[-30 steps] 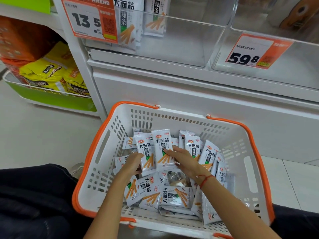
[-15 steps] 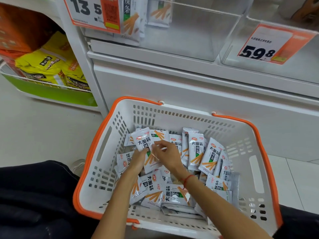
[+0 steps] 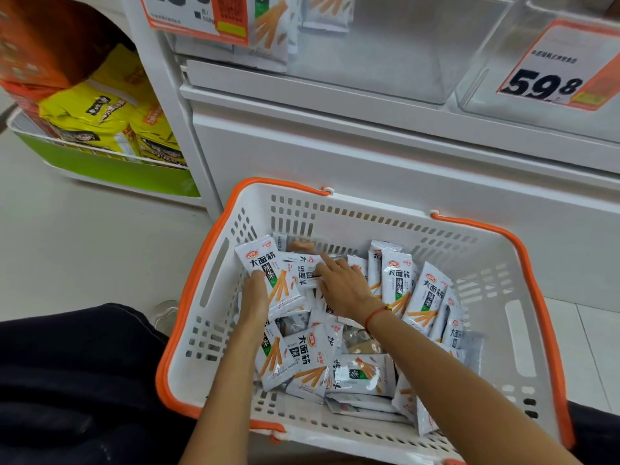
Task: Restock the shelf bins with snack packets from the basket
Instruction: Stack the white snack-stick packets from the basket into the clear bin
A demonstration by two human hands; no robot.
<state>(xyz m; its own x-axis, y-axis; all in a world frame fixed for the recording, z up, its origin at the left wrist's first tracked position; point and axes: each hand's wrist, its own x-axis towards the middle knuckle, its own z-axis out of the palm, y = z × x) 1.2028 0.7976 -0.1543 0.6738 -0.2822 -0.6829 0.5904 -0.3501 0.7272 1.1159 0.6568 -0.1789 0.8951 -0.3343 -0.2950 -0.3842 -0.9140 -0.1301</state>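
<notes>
- A white basket [image 3: 523,297] with an orange rim sat on the floor in the lower centre of the frame, just before a white shelf unit [image 3: 335,152].
- Many white snack packets [image 3: 399,286] with orange sticks printed on them lay jumbled inside the basket, some standing on edge toward the right, others flat near the lower wall.
- The left hand [image 3: 255,297] reached into the left part of the basket and gripped an upright packet [image 3: 268,273]; the thumb lay on its printed face, the other fingers hidden behind it.
- The right hand [image 3: 342,286], a red string at its wrist, lay over the packets at the middle, its fingers pinching the edge of an upside-down packet [image 3: 302,270] just beside the upright one.
- A clear shelf bin [image 3: 396,52] occupied the top centre of the frame, with a few matching packets at its left end.
- An orange price tag [image 3: 198,11] hung at the top left of that bin; a second price tag [image 3: 553,68] reading 59.8 sat at the upper right.
- Yellow bags [image 3: 90,112] filled a green tray [image 3: 107,169] at the left of the frame.
- Dark trousers [image 3: 67,380] covered the lower left corner.
</notes>
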